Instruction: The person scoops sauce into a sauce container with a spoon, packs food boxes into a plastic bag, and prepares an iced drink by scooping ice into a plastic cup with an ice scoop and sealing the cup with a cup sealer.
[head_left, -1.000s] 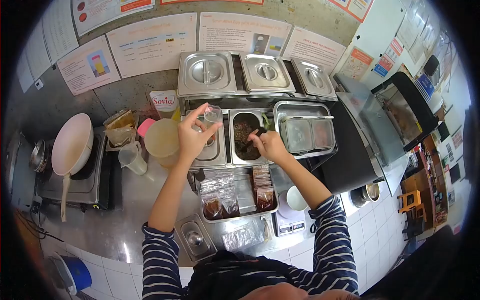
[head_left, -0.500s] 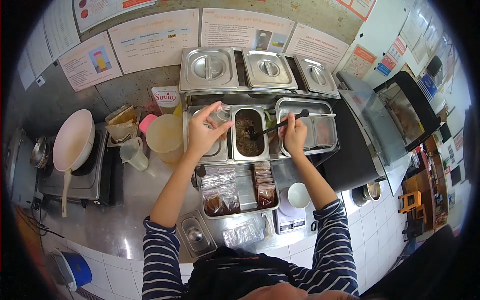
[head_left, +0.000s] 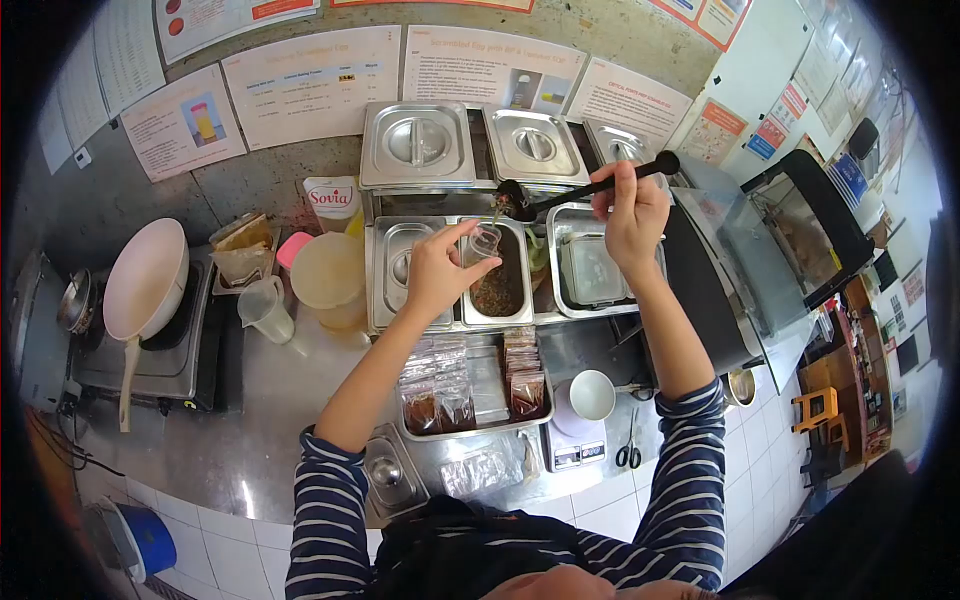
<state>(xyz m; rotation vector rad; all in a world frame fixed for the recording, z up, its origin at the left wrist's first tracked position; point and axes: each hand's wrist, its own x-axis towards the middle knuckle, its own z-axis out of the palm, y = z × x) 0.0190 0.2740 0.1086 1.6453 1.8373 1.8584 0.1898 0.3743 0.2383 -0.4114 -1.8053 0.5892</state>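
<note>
A small clear plastic cup (head_left: 485,239) is pinched in my left hand (head_left: 440,268), held over a deep metal pan (head_left: 497,297) of brown sauce with bits in it. My right hand (head_left: 635,215) grips the handle of a black ladle (head_left: 585,190). The ladle's bowl is tilted just above the cup, and a thin stream of sauce runs from it toward the cup. Left of the sauce pan is a lidded metal pan (head_left: 398,245). To the right, a metal tray holds a clear-lidded container (head_left: 594,270).
In front lies a metal tray (head_left: 490,425) with several sauce sachets. Beside it are a kitchen scale (head_left: 578,452) bearing a white bowl (head_left: 592,396), and scissors (head_left: 629,455). Lidded pans (head_left: 418,145) stand on the raised shelf. A frying pan (head_left: 146,280) rests on the stove at left.
My right hand has lifted the ladle out of the sauce, up and to the right. My left hand has brought the cup rightward over the sauce pan, under the ladle's bowl.
</note>
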